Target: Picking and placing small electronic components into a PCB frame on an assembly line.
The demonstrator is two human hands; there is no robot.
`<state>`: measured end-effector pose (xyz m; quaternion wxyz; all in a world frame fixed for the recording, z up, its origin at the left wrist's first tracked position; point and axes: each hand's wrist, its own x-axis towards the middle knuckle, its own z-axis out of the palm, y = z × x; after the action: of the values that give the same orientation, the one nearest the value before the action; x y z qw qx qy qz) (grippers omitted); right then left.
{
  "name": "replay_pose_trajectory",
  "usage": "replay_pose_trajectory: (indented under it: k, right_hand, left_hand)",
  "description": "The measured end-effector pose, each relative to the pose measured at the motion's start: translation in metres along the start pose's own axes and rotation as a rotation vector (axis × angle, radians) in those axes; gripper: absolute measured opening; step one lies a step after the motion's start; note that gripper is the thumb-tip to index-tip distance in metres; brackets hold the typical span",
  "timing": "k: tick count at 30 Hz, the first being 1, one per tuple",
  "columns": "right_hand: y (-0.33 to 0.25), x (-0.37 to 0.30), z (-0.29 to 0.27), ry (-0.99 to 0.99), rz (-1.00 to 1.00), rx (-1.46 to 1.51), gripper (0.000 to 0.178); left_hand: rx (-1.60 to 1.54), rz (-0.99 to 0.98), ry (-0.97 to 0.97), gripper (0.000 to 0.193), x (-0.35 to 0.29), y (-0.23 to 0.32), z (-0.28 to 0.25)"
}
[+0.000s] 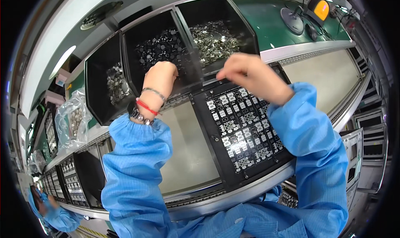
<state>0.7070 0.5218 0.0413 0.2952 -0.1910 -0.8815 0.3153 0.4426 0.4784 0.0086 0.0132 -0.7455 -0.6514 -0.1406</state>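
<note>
- The circuit-board panel [254, 127] is held in a black tray [221, 154] spanning the conveyor [185, 146] from near edge to far edge, probably kept flat so that every board is reachable from above.
- The left bin [102, 61], middle bin [148, 31] and right bin [204, 13] are lined up along the conveyor's far edge, seemingly to keep loose small parts within arm's reach.
- The left hand [161, 77] is dipped into the middle bin, among dark round parts [166, 44]; its fingertips are hidden, so whether its grip is closed on anything cannot be told.
- The right hand [250, 73] is held over the tray's far edge, before the right bin's shiny metal parts [214, 40]; its fingers are drawn together, but through blur a pinched part cannot be confirmed.
- On the green surface [266, 23], a yellow-black scanner [318, 8] is set near the far right corner, presumably clear of both arms.
</note>
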Motion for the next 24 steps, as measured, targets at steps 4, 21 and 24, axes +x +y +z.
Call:
replay_pose_trajectory:
  k: [4,21,24]
  right_hand:
    - [0.017,-0.029,0.034,-0.168,0.002,0.009,0.020]
    - [0.015,-0.034,0.056,-0.203,0.007,-0.341,0.016]
    - [0.008,-0.033,0.055,-0.232,-0.049,-0.413,0.020]
  left_hand:
    - [-0.050,-0.044,-0.022,0.014,0.009,0.007,0.001]
    - [-0.535,-0.115,0.118,0.016,-0.005,0.016,-0.014]
    - [-0.535,-0.172,0.074,0.017,-0.010,0.020,-0.017]
